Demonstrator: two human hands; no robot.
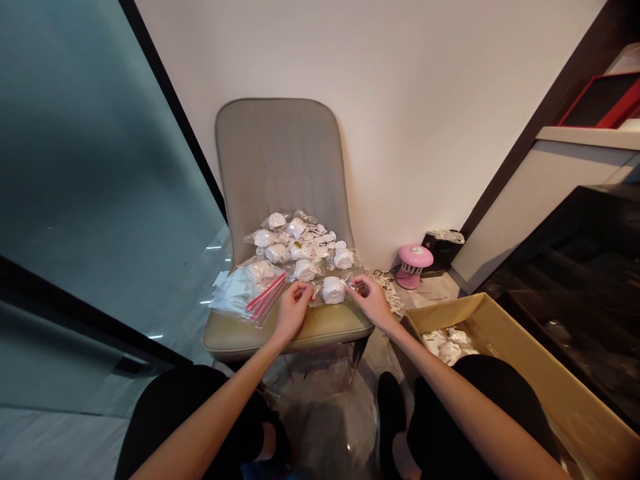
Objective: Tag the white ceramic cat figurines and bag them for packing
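Note:
Near the front of the chair seat, a clear plastic bag (333,290) with a white rounded item inside is stretched between my hands. My left hand (294,308) pinches its left end, fingers closed. The bag's right end is held in the closed fingertips of my right hand (371,300). Just behind lie several similar bagged white items (304,269), with a heap of small flat white pieces (323,239) among them. Left of my left hand is a stack of flat clear zip bags (237,290) with red-pink strips. What exactly the white items are, I cannot tell.
The grey-beige chair (283,150) stands against a white wall. To the right, a cardboard box (530,353) holds more bagged white items. Beyond are a pink mushroom-shaped device (415,259) and a black box (443,252) on the floor. A glass panel (100,167) borders the left.

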